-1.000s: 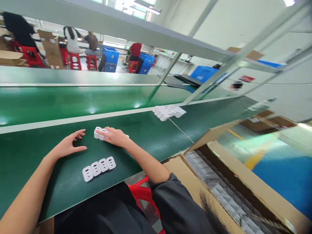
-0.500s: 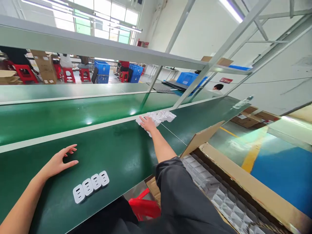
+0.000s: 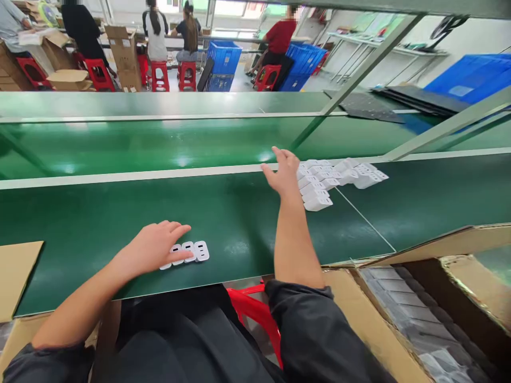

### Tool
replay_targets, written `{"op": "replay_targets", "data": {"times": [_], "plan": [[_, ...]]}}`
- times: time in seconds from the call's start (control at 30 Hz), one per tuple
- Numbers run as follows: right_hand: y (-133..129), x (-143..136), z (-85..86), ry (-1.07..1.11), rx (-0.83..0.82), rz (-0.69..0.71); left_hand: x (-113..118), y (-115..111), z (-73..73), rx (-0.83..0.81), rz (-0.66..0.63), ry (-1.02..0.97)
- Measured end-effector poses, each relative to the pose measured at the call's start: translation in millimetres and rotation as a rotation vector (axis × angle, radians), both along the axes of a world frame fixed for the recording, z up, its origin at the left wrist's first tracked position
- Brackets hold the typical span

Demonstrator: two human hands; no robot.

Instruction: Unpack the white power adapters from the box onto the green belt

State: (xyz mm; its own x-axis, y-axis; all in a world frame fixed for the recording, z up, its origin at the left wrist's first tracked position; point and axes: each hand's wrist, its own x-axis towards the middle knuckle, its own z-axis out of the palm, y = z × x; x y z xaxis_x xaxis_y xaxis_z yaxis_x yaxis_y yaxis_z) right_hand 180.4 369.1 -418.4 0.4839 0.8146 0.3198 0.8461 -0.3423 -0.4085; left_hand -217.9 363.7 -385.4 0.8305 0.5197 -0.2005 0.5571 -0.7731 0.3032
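A short row of white USB charger blocks (image 3: 202, 251) stands near the front edge of the green work surface, with dark port slots facing up. Over the row's left end is my left hand (image 3: 157, 246), thumb and fingers apart, hiding part of it; whether it touches the blocks I cannot tell. My right hand (image 3: 284, 173) reaches to the back edge, fingers spread, nothing seen in it. Just right of it sits a cluster of several similar white charger blocks (image 3: 319, 183), partly covered by that hand.
An open carton (image 3: 383, 319) with clear plastic trays stands at lower right. A cardboard flap (image 3: 19, 274) lies at left, and a red stool (image 3: 255, 308) is below. Beyond the green belt (image 3: 139, 143) are metal posts, blue crates (image 3: 223, 58) and several seated people.
My view has turned right and down. My left hand has moved over the row of charger blocks. The right hand has come off the cluster to its left side.
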Motion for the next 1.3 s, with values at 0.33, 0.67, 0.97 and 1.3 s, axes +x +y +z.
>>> {"op": "replay_targets", "data": {"times": [0.33,0.67,0.97,1.3], "plan": [[-99,-145,-5.2,0.507,-0.307,0.921,-3,-48,-45.2,0.211,0.184,0.000],[-115,-177,-38.7,0.682,-0.309,0.921,0,-54,-49.4,0.183,0.146,-0.091],[-117,-183,-51.1,0.751,-0.226,0.856,5,-56,-62.6,0.376,0.110,-0.142],[-116,-193,-56.3,0.729,-0.106,0.843,-1,-49,-59.0,0.324,0.103,-0.179]]}}
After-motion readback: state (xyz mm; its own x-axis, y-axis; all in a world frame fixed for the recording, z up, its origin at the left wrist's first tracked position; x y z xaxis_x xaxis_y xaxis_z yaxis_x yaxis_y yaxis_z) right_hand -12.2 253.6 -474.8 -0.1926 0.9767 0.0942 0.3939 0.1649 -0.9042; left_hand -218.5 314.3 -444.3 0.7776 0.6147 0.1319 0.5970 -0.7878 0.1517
